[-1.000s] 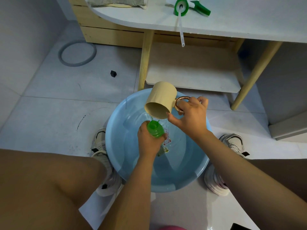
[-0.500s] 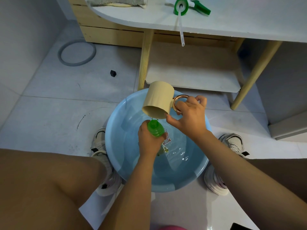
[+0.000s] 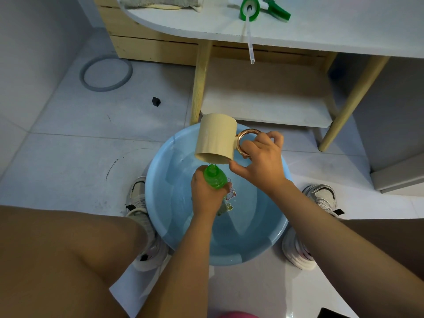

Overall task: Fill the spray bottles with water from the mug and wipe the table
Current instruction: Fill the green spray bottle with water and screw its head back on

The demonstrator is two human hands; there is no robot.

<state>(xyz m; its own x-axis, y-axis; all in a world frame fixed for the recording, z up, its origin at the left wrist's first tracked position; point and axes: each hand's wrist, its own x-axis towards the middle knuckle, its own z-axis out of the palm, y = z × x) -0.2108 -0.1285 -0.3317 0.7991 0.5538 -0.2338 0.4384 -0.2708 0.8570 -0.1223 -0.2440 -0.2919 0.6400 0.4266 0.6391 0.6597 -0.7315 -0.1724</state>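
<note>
My left hand (image 3: 204,193) grips a green spray bottle (image 3: 214,177) without its cap, held upright over a light blue basin (image 3: 160,198) of water. My right hand (image 3: 261,159) holds the copper ring handle of a beige mug (image 3: 216,141). The mug is tipped steeply, its rim just above the bottle's open neck, and water runs from it into the bottle. The bottle's green spray head (image 3: 250,8) with its long dip tube lies on the white table (image 3: 321,26) above.
A folded grey cloth (image 3: 160,1) lies at the table's back left. Wooden table legs (image 3: 200,81) and a low shelf (image 3: 263,99) stand behind the basin. My knees and shoes (image 3: 319,198) flank the basin. A grey ring (image 3: 105,74) lies on the floor.
The mug has tipped further, its base rising and swinging left over the bottle's neck. My left hand and the bottle have stayed in place.
</note>
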